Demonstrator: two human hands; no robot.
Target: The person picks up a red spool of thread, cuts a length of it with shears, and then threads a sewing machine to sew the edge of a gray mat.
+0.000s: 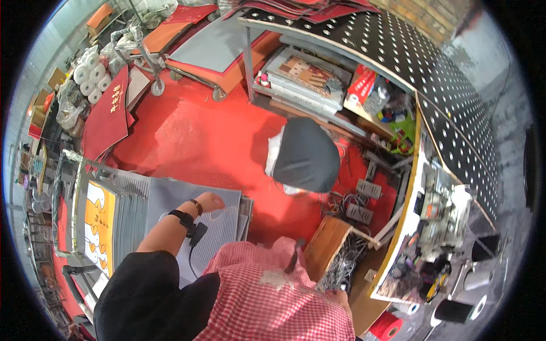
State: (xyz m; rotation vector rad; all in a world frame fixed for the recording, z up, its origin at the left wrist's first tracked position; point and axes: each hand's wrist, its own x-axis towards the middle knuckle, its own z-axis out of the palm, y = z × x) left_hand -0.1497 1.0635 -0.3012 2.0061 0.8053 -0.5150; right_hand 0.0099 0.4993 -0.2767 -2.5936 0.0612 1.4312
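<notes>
Left hand (pixel 209 202) rests closed on stacked grey mats (pixel 219 224), probably floppy, best lifted by an edge; right hand (pixel 339 295) state unclear.

Ribbed, seemingly rubbery matt grey mats (pixel 219 219)

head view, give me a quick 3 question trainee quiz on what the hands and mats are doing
1. True or false: the left hand rests on the stack of grey mats.
2. What colour is the floor? A green, B red, C white.
3. Which mat stands at the left end of the stack?

Key: 1 true. 2 B. 3 The orange and white printed mat. The right hand barely shows at the lower edge near the wooden box of wires, so its grip cannot be judged.
</notes>
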